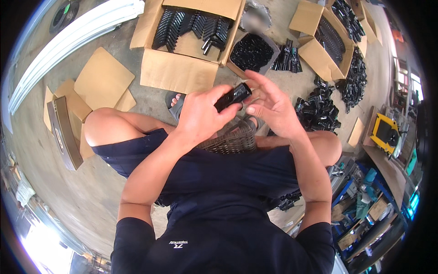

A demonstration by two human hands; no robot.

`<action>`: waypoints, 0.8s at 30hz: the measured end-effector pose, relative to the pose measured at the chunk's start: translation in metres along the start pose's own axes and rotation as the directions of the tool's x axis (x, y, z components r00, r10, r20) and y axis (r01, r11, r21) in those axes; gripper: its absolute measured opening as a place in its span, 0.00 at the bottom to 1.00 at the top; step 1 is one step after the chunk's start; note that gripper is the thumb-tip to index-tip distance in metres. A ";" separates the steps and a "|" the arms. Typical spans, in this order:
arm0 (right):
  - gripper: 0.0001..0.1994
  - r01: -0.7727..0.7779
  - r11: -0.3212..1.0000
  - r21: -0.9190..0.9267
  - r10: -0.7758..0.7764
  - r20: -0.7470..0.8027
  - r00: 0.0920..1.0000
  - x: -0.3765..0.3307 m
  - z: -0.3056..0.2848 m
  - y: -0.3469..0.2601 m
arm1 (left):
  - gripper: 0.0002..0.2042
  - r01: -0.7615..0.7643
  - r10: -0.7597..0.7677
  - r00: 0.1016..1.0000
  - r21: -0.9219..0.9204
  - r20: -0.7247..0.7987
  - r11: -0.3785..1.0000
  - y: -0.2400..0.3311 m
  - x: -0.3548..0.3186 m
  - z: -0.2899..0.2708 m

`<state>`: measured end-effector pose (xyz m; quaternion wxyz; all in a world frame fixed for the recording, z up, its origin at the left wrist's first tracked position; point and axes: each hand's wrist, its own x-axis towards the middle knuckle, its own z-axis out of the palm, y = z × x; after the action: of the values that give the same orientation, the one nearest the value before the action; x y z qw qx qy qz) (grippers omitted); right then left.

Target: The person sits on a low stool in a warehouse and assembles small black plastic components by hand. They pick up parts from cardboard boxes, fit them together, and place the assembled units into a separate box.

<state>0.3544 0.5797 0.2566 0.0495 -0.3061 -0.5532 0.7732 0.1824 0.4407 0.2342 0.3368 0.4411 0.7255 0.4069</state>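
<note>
My left hand [200,112] is closed around a short, glossy black tube-like part [234,97], its thumb and fingers gripping the near end. The part is held tilted, with its free end pointing up and to the right. Beside that free end is my right hand [276,109], its fingers spread and curved around the space there. Whether a right fingertip touches the part, I cannot tell. Below both hands, between my legs, stands a brown wicker basket [235,140], partly hidden by my left hand and shorts.
An open cardboard box [180,73] ahead holds rows of black parts. A smaller box of tiny black pieces [255,52] stands beside it. Right, another box [321,61] and heaps of black parts [318,109] cover the floor. Flattened cardboard [105,75] lies left; a yellow-framed object [384,133] sits far right.
</note>
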 end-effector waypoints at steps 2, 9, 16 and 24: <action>0.28 -0.039 0.992 0.123 0.031 0.068 0.997 -0.007 0.004 0.009 | 0.18 -0.023 0.022 0.999 0.013 0.048 1.000 0.010 -0.011 -0.005; 0.20 0.233 0.972 0.032 -0.233 -0.010 0.973 -0.020 0.019 0.020 | 0.24 -0.075 0.074 0.991 0.003 0.108 0.997 0.035 -0.035 -0.017; 0.18 0.331 0.939 0.097 -0.333 0.001 0.943 -0.034 0.020 0.002 | 0.26 -0.159 0.168 0.966 0.060 -0.198 0.985 0.062 -0.055 -0.005; 0.20 0.329 0.920 0.212 -0.329 -0.034 0.944 -0.053 0.023 -0.006 | 0.18 -0.251 0.221 0.929 -0.068 -0.296 0.966 0.061 -0.072 0.004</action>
<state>0.3838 0.5412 0.2883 0.2105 -0.2007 -0.5102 0.8094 0.2356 0.3927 0.2959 0.1997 0.4435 0.6859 0.5412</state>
